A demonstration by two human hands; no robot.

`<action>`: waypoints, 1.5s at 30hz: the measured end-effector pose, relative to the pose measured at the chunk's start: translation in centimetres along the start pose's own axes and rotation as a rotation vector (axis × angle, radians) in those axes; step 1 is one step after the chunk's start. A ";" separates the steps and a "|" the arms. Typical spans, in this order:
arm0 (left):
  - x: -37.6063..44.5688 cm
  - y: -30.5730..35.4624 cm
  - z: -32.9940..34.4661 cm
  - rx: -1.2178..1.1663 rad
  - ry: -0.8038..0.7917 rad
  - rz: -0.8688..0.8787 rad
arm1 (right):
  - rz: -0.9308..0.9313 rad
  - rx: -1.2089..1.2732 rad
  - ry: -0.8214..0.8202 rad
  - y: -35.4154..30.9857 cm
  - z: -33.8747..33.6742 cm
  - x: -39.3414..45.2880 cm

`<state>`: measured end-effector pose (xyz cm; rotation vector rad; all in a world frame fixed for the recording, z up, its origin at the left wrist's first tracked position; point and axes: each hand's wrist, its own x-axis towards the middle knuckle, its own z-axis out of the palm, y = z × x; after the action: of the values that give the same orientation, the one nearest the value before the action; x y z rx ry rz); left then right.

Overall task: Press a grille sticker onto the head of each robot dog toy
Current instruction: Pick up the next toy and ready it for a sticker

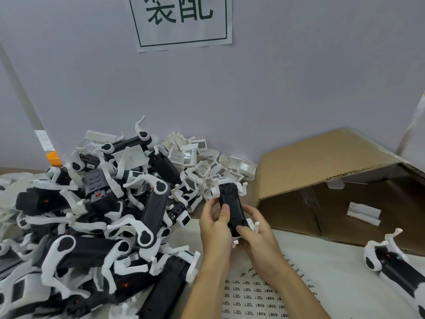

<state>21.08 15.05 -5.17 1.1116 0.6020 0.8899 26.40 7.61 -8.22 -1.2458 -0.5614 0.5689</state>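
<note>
**Head view: both hands held one robot dog over the sticker sheet**

Head view showed the left hand [215, 229] and the right hand [257, 238] holding one robot dog toy [230, 209] between them, above the table. The fingers of the left hand were curled around the left flank of the black body, with the thumb lying on top of it. The fingers of the right hand were curled around the near end of the body, with the thumb pressing on the near top edge. The white legs stood out beyond the fingertips, at the far end of the toy.

Below the wrists lay the sticker sheet [255, 295] with rows of small printed labels (too small to read). To the left of the left fingers was the big pile of dogs [92, 226], and beyond the fingertips a heap of white head parts [200, 162]. To the right of the right fingers stood an open cardboard box [322, 180], and near it lay another dog [391, 268].

I could not tell whether a sticker was already under the right thumb. The risk, I think, was a crooked or wrinkled sticker if the thumb pressed unevenly. Also, the loose legs could swing and turn the body in the grip.
</note>
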 end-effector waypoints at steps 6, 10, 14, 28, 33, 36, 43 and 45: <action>0.1 0.0 -0.2 -0.022 0.032 -0.008 | 0.018 0.004 -0.037 0.0 0.0 0.0; 0.0 0.0 -0.1 -0.022 0.019 -0.012 | 0.023 -0.030 -0.023 -0.3 0.2 -0.2; 0.0 -0.1 0.0 -0.020 -0.009 0.005 | 0.006 -0.075 0.014 -0.5 0.4 -0.3; -0.2 1.2 -0.4 0.163 -0.044 0.153 | -0.448 -0.431 0.289 -1.6 1.0 -1.3; -0.8 1.7 -0.2 0.118 -0.118 0.007 | -0.666 -0.662 0.364 -1.3 0.8 -1.1; -0.9 2.0 -0.1 0.069 -0.156 -0.089 | -0.847 -0.788 0.341 -1.1 0.7 -1.1; -1.2 2.3 0.0 0.139 -0.061 -0.194 | -0.799 -0.556 0.339 -1.3 0.6 -1.5; -1.3 2.2 0.0 0.173 -0.137 -0.193 | -0.658 -0.507 0.377 -1.1 0.4 -1.4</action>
<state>19.72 14.31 -3.16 1.2359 0.6697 0.5988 25.17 6.69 -7.13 -1.4896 -0.7690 -0.3808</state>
